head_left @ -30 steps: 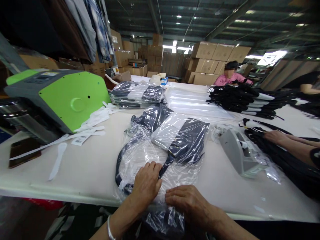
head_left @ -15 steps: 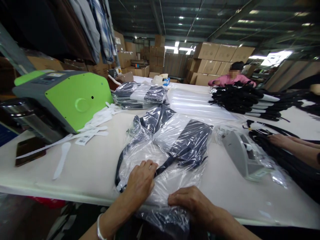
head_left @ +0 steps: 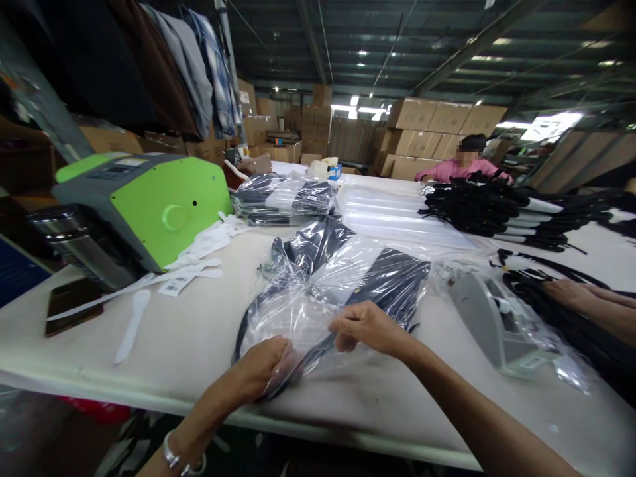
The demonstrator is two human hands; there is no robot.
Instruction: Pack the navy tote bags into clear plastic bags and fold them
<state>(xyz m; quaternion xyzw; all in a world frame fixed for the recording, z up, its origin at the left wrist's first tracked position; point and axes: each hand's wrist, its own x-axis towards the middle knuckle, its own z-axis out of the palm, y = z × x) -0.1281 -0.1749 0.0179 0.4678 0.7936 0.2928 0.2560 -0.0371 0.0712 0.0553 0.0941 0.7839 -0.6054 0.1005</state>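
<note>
A dark garment with a light grey panel (head_left: 342,268) lies on the table in a clear plastic bag (head_left: 298,311). My left hand (head_left: 271,361) is closed on the near left part of the bag, with film over its fingertips. My right hand (head_left: 370,326) pinches the bag to the right of it, just in front of the grey panel. A dark strap (head_left: 243,331) curves along the bag's left side. What lies under my fingers is hidden.
To the left stand a green and grey machine (head_left: 173,215), a steel flask (head_left: 82,242), a phone (head_left: 74,308) and white paper strips (head_left: 132,324). Bagged garments (head_left: 285,199) lie behind. At right are a grey device (head_left: 489,324), dark garments (head_left: 497,205) and another person's hand (head_left: 571,291).
My right hand has moved up and forward from the table edge. The bag's near end, which hung over the edge, is now up on the table. My left hand has shifted slightly nearer.
</note>
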